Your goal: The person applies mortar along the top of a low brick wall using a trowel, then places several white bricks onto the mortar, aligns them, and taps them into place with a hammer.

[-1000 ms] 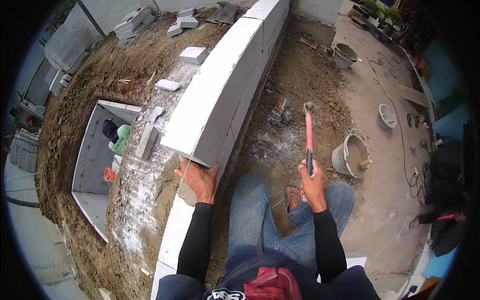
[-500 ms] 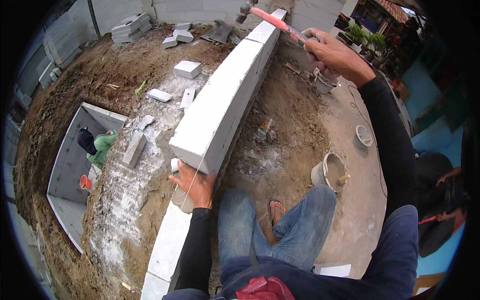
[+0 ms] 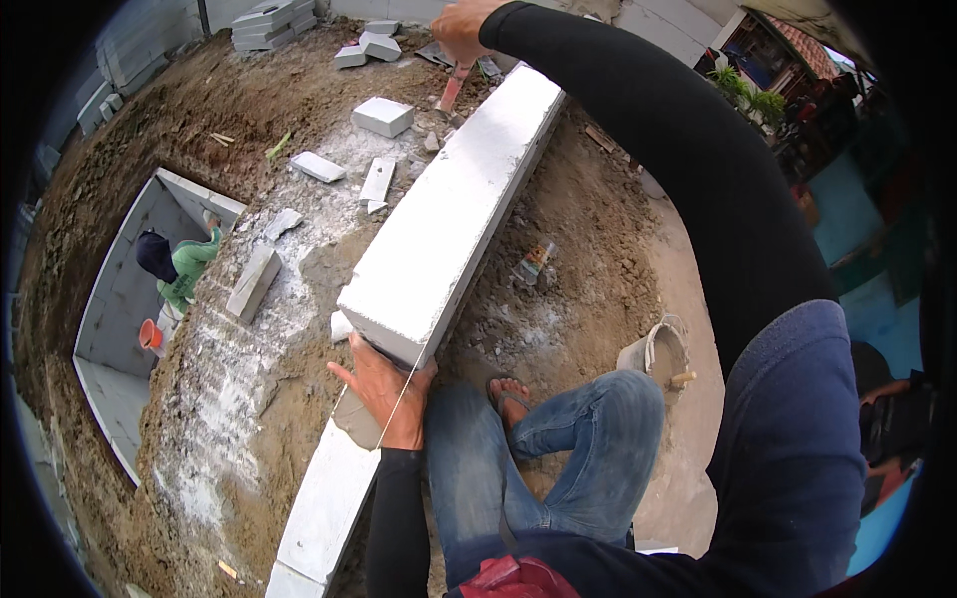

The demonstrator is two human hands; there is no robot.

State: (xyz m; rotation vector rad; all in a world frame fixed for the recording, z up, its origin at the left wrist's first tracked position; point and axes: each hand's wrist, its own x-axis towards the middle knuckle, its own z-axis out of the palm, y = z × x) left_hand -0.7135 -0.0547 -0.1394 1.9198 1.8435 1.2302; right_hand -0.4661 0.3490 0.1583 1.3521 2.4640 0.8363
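My left hand (image 3: 387,399) lies against the near end of a white concrete block (image 3: 449,219), thumb stretched out to the left, fingertips partly hidden at the block's lower edge. Under that hand, grey mortar (image 3: 356,417) covers part of the lower block row (image 3: 319,498). A thin string (image 3: 401,399) runs over the hand and along the wall. At the far left side of the wall, my right hand (image 3: 463,30) grips a hammer (image 3: 455,90) by its handle. The red part of the hammer points down beside the block; its head is hard to make out.
Loose block pieces (image 3: 383,116) lie on the soil left of the wall. Further left, a person (image 3: 184,267) in green works in a block-lined pit (image 3: 105,339) beside an orange bucket (image 3: 152,335). A mortar bucket (image 3: 663,357) stands right of my knee.
My right hand has swung the hammer from the wall's right side across to its far left side, and the hammer now points down. My left hand stays at the block's end.
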